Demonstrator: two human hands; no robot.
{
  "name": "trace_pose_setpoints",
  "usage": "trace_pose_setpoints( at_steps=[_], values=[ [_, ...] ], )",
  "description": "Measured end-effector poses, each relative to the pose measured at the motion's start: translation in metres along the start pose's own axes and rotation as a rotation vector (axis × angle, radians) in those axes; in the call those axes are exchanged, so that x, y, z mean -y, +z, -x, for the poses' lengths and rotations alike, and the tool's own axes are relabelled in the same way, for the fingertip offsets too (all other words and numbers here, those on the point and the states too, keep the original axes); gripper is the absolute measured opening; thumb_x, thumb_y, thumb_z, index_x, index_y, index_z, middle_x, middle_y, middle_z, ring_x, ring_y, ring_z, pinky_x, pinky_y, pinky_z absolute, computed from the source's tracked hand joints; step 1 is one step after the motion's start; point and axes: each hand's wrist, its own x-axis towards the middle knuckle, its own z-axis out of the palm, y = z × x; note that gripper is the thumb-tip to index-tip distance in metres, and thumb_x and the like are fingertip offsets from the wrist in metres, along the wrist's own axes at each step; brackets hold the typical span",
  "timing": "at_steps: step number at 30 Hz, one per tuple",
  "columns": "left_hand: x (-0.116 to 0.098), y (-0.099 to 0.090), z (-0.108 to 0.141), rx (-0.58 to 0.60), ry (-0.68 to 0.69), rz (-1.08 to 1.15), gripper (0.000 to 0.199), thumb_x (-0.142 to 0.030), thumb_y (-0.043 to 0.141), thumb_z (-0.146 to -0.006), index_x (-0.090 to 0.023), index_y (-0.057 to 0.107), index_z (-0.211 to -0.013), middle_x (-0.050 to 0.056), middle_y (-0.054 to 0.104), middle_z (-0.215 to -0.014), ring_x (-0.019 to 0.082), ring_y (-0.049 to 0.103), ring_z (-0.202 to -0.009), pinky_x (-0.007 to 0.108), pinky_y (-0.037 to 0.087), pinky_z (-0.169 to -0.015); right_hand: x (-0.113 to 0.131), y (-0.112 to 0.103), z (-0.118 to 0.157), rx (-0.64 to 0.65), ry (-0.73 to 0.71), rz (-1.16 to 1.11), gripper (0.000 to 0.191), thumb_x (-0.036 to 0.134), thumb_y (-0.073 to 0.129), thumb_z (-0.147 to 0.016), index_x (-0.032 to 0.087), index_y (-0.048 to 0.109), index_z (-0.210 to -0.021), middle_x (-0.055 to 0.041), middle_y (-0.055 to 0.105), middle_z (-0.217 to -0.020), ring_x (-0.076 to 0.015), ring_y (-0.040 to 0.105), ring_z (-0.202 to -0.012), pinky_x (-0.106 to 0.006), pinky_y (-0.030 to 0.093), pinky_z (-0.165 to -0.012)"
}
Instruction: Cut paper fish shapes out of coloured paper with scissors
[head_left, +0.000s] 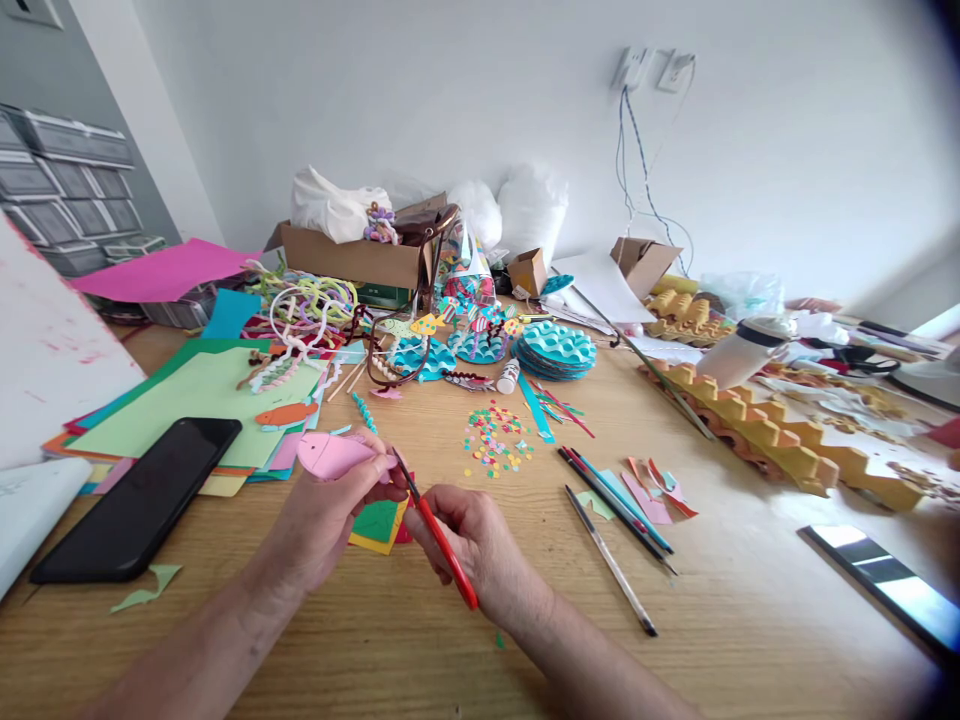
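My left hand pinches a pink paper fish that has a drawn eye and a curved line near its head. Red-handled scissors are in my right hand, with their blades pointing up and left at the fish's right end, by my left fingertips. Under the hands lie green and yellow paper pieces. An orange paper fish rests on the stacked coloured paper beyond my left hand. Small round confetti is scattered beyond my right hand.
A black phone lies at left, near a light green sheet. Pencils, a brush and paper scraps lie to the right. Farther right are yellow egg cartons and another phone. Blue wavy plates are stacked behind.
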Motion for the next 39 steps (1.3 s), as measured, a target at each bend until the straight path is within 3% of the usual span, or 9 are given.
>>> trace_pose_setpoints(
  at_steps=[29,34,39],
  values=[
    [-0.005,-0.02,-0.007,0.222,-0.077,-0.028,0.009,-0.015,0.062,-0.078,-0.017,0.062,-0.069,-0.002,0.067,-0.074,0.009,0.062,-0.068,0.014,0.052,-0.06,-0.001,-0.002,0.0,0.005,-0.055,0.033,0.044,0.051,0.058,-0.079,0.017,0.043,-0.054,0.0052,0.037,-0.046,-0.0071,0.029,-0.044,-0.02,0.018,-0.041],
    [-0.004,-0.021,-0.006,0.212,-0.064,-0.022,0.008,-0.017,0.064,-0.077,-0.017,0.062,-0.069,-0.002,0.067,-0.074,0.01,0.062,-0.068,0.016,0.053,-0.061,0.007,-0.003,0.003,0.043,0.002,-0.002,0.041,0.051,0.058,-0.079,0.017,0.045,-0.058,0.0053,0.037,-0.049,-0.0072,0.031,-0.045,-0.02,0.021,-0.043],
    [0.001,-0.013,-0.005,0.129,-0.001,0.006,0.008,-0.019,0.068,-0.072,-0.016,0.062,-0.068,-0.001,0.066,-0.072,0.012,0.063,-0.068,0.02,0.055,-0.061,0.008,-0.002,0.003,0.05,0.011,-0.031,0.038,0.049,0.056,-0.08,0.017,0.045,-0.061,0.0053,0.038,-0.05,-0.0074,0.033,-0.045,-0.02,0.023,-0.043]
  ],
)
